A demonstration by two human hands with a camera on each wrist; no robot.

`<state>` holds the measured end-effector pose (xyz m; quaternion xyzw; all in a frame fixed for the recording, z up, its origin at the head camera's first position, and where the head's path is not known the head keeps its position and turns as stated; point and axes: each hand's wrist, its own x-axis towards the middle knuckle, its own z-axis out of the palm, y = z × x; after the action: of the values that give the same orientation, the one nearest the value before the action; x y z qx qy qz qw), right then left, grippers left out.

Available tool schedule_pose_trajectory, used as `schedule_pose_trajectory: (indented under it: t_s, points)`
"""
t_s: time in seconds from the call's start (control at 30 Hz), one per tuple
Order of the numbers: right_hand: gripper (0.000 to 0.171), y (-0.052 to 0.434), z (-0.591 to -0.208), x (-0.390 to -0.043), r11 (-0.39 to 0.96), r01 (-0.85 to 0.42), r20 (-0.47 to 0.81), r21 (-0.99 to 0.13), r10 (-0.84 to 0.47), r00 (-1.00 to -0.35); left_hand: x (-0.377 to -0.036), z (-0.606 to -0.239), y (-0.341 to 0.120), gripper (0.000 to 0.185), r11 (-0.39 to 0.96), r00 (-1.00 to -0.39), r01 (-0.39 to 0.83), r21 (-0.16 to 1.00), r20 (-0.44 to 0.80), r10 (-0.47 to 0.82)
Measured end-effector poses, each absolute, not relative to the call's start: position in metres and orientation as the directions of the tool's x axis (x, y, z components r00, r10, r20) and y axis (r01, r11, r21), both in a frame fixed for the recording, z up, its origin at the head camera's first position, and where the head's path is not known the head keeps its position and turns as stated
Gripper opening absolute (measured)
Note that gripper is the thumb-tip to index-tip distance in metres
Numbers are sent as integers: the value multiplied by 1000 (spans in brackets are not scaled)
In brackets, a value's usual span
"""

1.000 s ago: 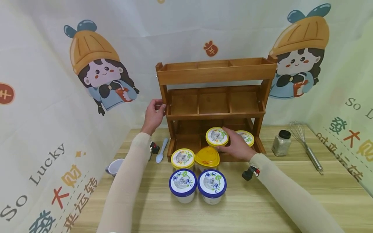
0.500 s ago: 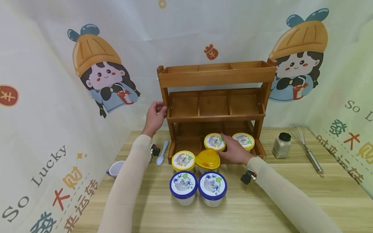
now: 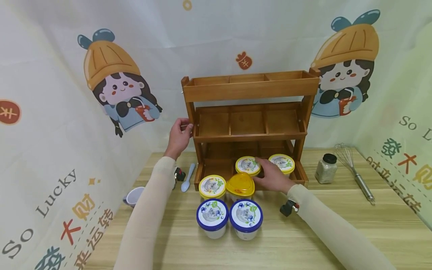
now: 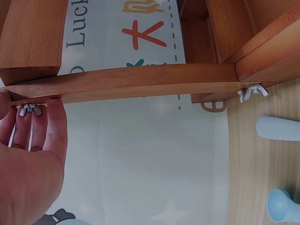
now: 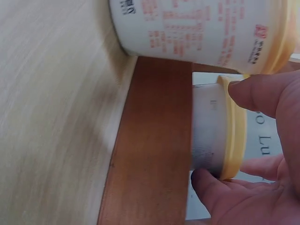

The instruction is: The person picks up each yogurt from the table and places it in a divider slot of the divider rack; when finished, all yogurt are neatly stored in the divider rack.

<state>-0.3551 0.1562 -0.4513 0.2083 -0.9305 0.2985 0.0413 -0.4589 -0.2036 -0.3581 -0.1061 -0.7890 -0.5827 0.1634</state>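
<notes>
My left hand [image 3: 179, 138] grips the left post of a three-tier wooden rack [image 3: 250, 92]; in the left wrist view its fingertips meet the post beside a wing nut [image 4: 31, 109]. My right hand [image 3: 274, 175] holds a yellow-lidded tub [image 3: 248, 164] in the bottom tier's middle compartment. In the right wrist view, thumb and fingers lie on either side of this tub, which sits behind the rack's front board [image 5: 150, 140]. Another yellow-lidded tub [image 3: 281, 163] stands in the right compartment. In front of the rack are a flat yellow-lidded tub [image 3: 212, 186] and one with a domed yellow lid [image 3: 240, 184].
Two blue-lidded tubs [image 3: 212, 214] stand nearest on the table [image 3: 287, 243]. Left of the rack lie a pale blue spoon [image 3: 187, 180] and a white cup [image 3: 134, 195]. A black-capped jar [image 3: 326, 168] and a whisk [image 3: 356, 174] are at the right.
The right hand has lowered its yellow-lidded tub into the bottom tier's middle compartment. The left hand has stayed at the rack's post. The head view has tilted slightly.
</notes>
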Motion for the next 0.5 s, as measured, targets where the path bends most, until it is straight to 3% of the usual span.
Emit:
schedule_pose_trajectory:
  t_s: [0.5]
  points:
    - [73,173,-444,-337,600,-410,243,-687,-342,-908,-459,-359,-203,33,305,-925,353,885,379,-30]
